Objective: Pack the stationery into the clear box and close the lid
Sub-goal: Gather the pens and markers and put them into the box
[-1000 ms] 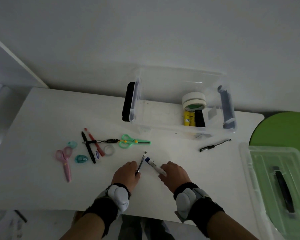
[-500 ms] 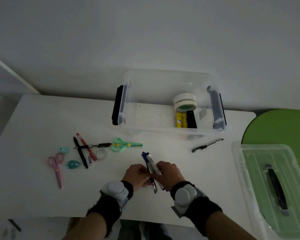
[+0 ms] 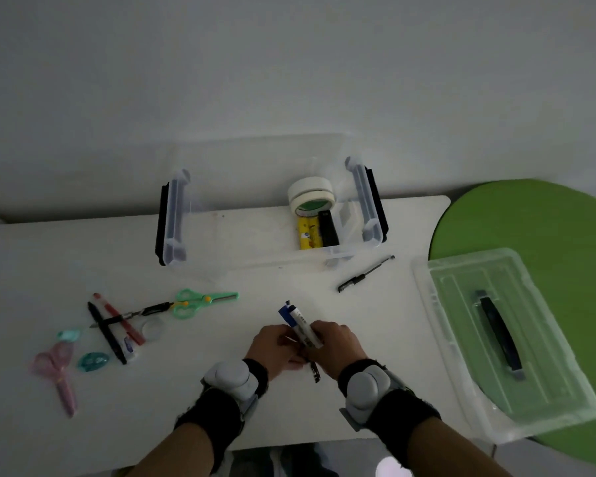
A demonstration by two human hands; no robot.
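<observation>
The clear box stands open at the back of the white table, holding rolls of tape, a yellow item and a black item. Its lid lies at the right. My right hand grips a white marker with a blue cap, pointing away from me. My left hand meets it, and a thin black pen pokes out below the two hands. Which hand pinches the pen is hard to tell. Green scissors, pink scissors, pens and small teal items lie at the left.
A black pen lies in front of the box's right end. A green round surface sits under the lid at the right. The table's front edge runs just under my wrists. A grey wall rises behind the box.
My hands came together from apart, the left bringing the thin pen and the right the marker. Both items are now bunched and lifted off the table between the hands.
</observation>
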